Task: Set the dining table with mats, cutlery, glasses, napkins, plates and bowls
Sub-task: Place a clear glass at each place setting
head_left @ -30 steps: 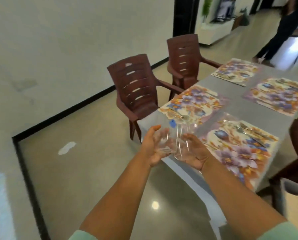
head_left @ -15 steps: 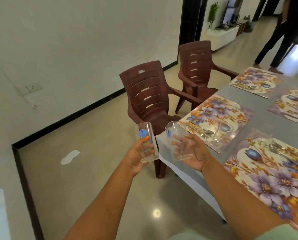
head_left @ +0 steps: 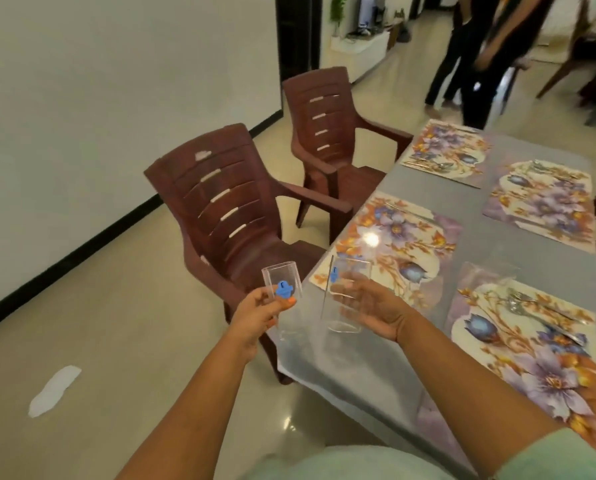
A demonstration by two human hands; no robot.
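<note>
The left hand (head_left: 255, 315) has its fingers curled round a clear glass (head_left: 282, 289), and the right hand (head_left: 369, 306) is wrapped round another glass (head_left: 347, 296), both held up over the near left corner of the table (head_left: 469, 244). They look light, smooth and slippery, and could break if dropped, so I would hold each round its middle, not by the thin rim

No legible text; blue stickers on glasses unreadable.

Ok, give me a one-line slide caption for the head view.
Left hand and right hand each hold a clear glass near a table with floral mats.
</note>
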